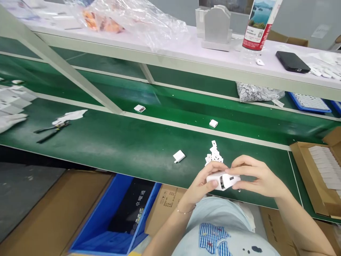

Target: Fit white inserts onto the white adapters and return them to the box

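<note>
My left hand (204, 183) is closed round a white plastic housing (215, 177) whose open end faces right. Between the fingertips of my right hand (254, 176) is a white end piece (229, 180) with a dark slot, held against that open end. Dark parts show inside the gap between the two. Just beyond my hands lies a pile of small white plates (214, 153) on the green worktop (119, 145). To the left of the pile rests a white square unit (179, 156) with a small tab.
White units (139, 108) (213, 123) lie on the green belt behind. Pliers (53, 132) and a white glove are at left. A cardboard box (314, 177) of white parts stands at right. The upper shelf (170, 53) holds a bottle (259, 26) and a black phone (292, 62).
</note>
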Available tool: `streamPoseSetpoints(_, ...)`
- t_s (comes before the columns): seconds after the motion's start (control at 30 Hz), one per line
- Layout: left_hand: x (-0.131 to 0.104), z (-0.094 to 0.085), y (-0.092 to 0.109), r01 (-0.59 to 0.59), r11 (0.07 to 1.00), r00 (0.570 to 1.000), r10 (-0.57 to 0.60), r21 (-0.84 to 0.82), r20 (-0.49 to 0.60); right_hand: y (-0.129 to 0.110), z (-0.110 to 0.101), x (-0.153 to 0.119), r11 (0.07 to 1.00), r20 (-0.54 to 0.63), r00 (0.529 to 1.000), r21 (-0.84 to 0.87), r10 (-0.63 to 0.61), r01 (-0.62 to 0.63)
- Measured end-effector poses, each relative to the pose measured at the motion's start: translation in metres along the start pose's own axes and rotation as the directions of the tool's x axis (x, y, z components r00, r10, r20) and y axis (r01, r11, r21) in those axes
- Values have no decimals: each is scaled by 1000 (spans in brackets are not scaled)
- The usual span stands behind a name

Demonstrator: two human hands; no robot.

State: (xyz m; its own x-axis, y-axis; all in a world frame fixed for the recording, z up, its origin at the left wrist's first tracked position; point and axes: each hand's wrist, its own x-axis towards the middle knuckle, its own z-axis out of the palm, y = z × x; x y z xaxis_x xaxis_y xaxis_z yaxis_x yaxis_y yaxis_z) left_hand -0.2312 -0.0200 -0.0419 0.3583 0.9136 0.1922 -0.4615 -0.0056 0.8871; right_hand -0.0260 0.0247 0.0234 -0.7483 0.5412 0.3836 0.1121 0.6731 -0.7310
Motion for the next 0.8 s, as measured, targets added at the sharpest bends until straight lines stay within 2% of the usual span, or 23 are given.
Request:
streamPoseSetpoints(0.1,-2,1,-4,9,999,1000,-9,-47,4,-2,6,-3,999,-20,1000,-30,14,-15)
streamPoseSetpoints(0.27,-5,0,-9,-15,999,999,16,-35,45,-7,14,-4,996,-58,994,-18,89,-90)
streamPoseSetpoints(0.37,-7,-2,-8,-118,984,993,114,131,38,-7,17,-3,989,-93,985,13,145,-145)
streamPoseSetpoints(0.43,-8,-3,-6,-199,945,979,178,259,101,-5,19,-4,982,-92,979,65,181,-175)
streamPoseSetpoints(0.5,-7,-3,-5,-270,908,959,223,320,175,-1,21,-6,962,-68,968,147,241,-229)
streamPoseSetpoints(0.57,-5,-1,-4,-343,870,937,288,354,199,3,24,-10,913,-62,943,278,327,-299)
streamPoseSetpoints(0.67,-1,4,1,-434,772,901,374,464,220,8,33,-17,759,-53,883,536,466,-369)
streamPoseSetpoints(0.73,2,7,8,-425,704,905,335,569,261,10,41,-21,654,-17,861,658,508,-373)
streamPoseSetpoints(0.8,3,10,14,-408,644,913,269,648,308,9,47,-23,608,-21,857,714,515,-347)
